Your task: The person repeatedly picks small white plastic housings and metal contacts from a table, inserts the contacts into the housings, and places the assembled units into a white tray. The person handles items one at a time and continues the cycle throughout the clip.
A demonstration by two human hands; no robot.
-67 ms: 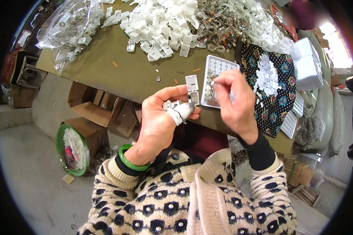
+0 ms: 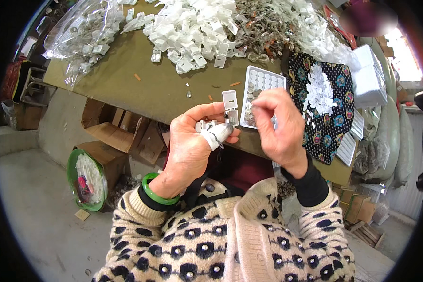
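Observation:
My left hand (image 2: 190, 136) is closed around a small white plastic case (image 2: 230, 101), whose hinged lid stands up. White wrapping and a grey cover sit on its thumb. More white plastic pieces (image 2: 206, 126) show between the thumb and palm. My right hand (image 2: 284, 127) is closed with thumb and forefinger together, just right of the case and over the near part of a white tray (image 2: 246, 113). What the pinch holds, if anything, is too small to make out. Round silver discs like button cells (image 2: 252, 89) lie in the tray's pockets, partly hidden by this hand.
A big heap of white plastic cases (image 2: 190, 35) lies at the back, beside tangled wire parts (image 2: 263, 30). A clear bag of parts (image 2: 82, 37) is at the far left. White slips (image 2: 319, 91) lie on a patterned cloth (image 2: 340, 127) at right. A green basin (image 2: 72, 171) stands below left.
My right hand has shifted slightly toward me and left, closer to the case. My left hand keeps its place and its hold.

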